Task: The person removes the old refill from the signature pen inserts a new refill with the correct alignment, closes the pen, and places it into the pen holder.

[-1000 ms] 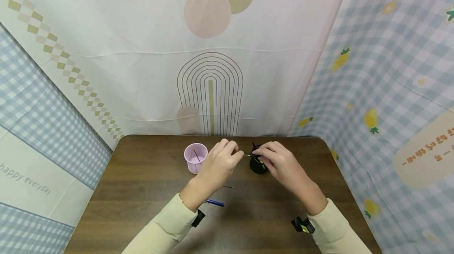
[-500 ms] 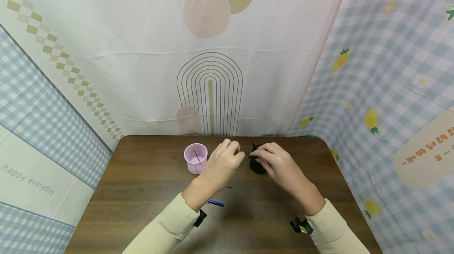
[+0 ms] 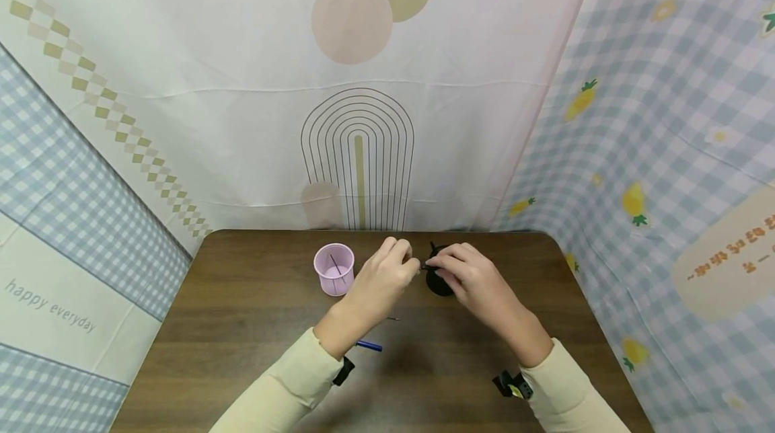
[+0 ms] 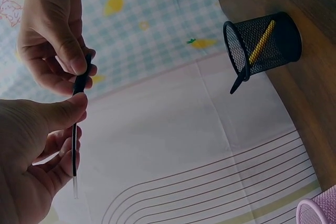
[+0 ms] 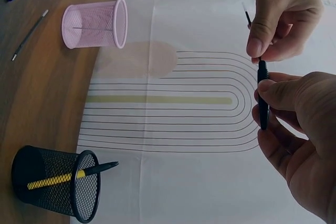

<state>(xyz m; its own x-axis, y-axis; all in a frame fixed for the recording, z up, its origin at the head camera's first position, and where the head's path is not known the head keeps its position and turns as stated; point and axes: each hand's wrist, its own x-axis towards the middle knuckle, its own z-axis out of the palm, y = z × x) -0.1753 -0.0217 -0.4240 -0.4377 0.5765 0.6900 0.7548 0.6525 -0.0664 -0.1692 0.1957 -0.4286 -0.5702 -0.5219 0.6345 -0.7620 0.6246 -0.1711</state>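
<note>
My left hand [image 3: 381,278] pinches a thin pen refill [image 4: 74,156], black with a clear end, between thumb and fingers. Facing it, my right hand [image 3: 481,285] holds a short black pen barrel [image 5: 263,100]. Refill and barrel are in line, and the refill's near end meets the barrel's end at my left thumb; how far inside it goes is hidden. Both hands are raised above the table, close together. Behind the right hand stands a black mesh pen cup [image 5: 52,184] with a yellow and black pen [image 5: 68,177] leaning in it.
A pink mesh cup [image 3: 334,265] with thin dark sticks inside stands left of the hands. On the wooden table [image 3: 254,332] lie a blue pen [image 3: 369,345] and a loose refill [image 5: 30,35]. Patterned cloth hangs behind and at both sides.
My left hand has shifted slightly right and the gap between the hands has narrowed. A light refill tip seen between them earlier no longer shows there.
</note>
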